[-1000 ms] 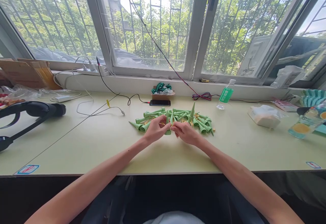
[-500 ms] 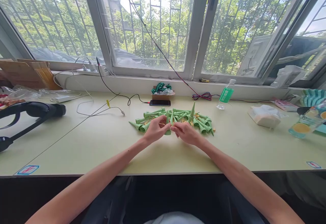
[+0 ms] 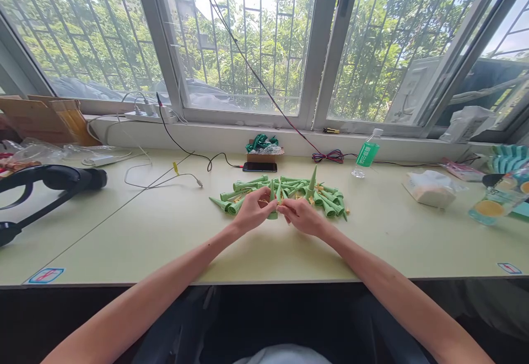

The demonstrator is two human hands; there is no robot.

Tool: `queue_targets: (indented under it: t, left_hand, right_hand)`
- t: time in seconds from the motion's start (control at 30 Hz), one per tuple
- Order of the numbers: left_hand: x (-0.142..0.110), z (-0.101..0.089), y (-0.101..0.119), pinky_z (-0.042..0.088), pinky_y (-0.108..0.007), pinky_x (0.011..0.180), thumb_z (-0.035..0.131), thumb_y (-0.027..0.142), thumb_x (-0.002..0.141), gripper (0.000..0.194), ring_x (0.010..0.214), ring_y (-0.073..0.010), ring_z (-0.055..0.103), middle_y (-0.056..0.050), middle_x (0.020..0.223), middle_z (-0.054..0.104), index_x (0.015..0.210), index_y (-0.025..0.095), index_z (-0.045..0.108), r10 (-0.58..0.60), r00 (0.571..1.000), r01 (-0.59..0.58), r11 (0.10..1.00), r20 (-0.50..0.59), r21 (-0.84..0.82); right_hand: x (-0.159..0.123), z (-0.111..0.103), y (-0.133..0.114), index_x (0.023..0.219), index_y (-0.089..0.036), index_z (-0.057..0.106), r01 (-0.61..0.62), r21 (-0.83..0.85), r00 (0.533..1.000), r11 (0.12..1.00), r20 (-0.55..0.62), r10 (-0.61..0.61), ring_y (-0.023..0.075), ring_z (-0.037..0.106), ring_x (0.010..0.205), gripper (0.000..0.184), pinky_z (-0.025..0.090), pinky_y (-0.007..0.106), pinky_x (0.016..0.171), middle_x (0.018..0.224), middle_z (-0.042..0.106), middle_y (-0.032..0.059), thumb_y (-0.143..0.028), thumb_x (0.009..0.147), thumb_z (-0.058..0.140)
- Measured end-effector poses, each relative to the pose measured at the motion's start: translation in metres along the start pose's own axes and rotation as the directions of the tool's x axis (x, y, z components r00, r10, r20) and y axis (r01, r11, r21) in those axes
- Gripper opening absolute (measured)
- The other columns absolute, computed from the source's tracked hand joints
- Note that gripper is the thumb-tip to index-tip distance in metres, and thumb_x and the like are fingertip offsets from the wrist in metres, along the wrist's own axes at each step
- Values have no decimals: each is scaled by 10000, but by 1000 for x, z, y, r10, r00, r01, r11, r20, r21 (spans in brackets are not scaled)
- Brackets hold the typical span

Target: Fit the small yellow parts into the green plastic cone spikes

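Note:
My left hand and my right hand meet over the near side of a pile of green cones. Between their pinched fingertips is a slim green cone, point up, with its lower end hidden by the fingers. A second upright cone stands just behind my left thumb, its base showing below the hand. Beyond my right hand another tall cone points upward. Small yellowish pieces lie scattered among the cones, too small to name.
A phone on a cable lies behind the pile, before a small box of green wrapping. To the right stand a water bottle, a tissue pack and a cup. A black headset is at left, near loose cables.
Both hands stay in the same place with fingertips together on the cone. Nothing in the pile has visibly moved.

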State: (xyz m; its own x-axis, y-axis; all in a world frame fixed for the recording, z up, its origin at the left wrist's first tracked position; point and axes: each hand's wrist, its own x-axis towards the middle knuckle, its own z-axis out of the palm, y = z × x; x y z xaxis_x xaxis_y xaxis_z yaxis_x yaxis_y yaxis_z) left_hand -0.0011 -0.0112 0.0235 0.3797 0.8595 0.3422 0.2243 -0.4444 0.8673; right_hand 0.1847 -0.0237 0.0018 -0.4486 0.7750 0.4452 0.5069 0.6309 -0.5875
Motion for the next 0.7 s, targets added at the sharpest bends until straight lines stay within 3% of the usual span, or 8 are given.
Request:
queue_targets:
  t: [0.57,0.7]
  left_hand:
    - [0,0,-2,342,-163,392,598,372,832,219,468,-51,485,12,749,604,790,171,522,10,1000,-10,1000,11,-21]
    - [1,-1,0,358,-171,395,601,380,830,223,467,-53,478,0,774,625,810,168,535,-11,1000,12,999,9,-34]
  right_hand:
    - [0,-1,0,648,-184,505,-19,-20,1000,1000,7,19,99,448,476,459,341,232,557,491,504,-29,-423,1013,363]
    - [-1,-1,-2,799,-181,572,-21,-4,999,1000,-27,21,99,438,480,327,338,227,543,544,540,-34,-415,986,440]
